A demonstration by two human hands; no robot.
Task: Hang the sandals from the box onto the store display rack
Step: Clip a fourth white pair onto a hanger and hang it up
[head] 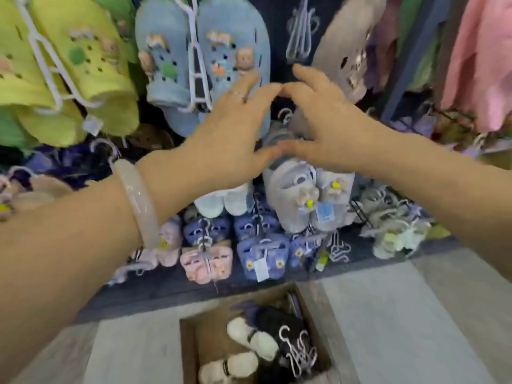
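Note:
My left hand [230, 128] and my right hand [329, 120] are raised side by side in front of the dark display rack [277, 31]. Their index fingertips meet, as do their thumbs, and the fingers are spread and fairly straight. A grey pair of sandals [299, 195] with small charms and a tag hangs just under the thumbs, its hanger hook showing in the gap between my hands. Neither hand visibly grips it. On the floor below stands the cardboard box [191, 345], holding white sandals [249, 339], dark sandals [279, 322] and loose white hangers [299, 353].
Yellow-green clogs [83, 67] and blue clogs [205, 56] hang at the upper left, a grey pair [346, 45] at the upper right. Purple, pink and white pairs [260, 253] crowd the lower rows. Pink clothing [479, 59] hangs at the right. Pale floor surrounds the box.

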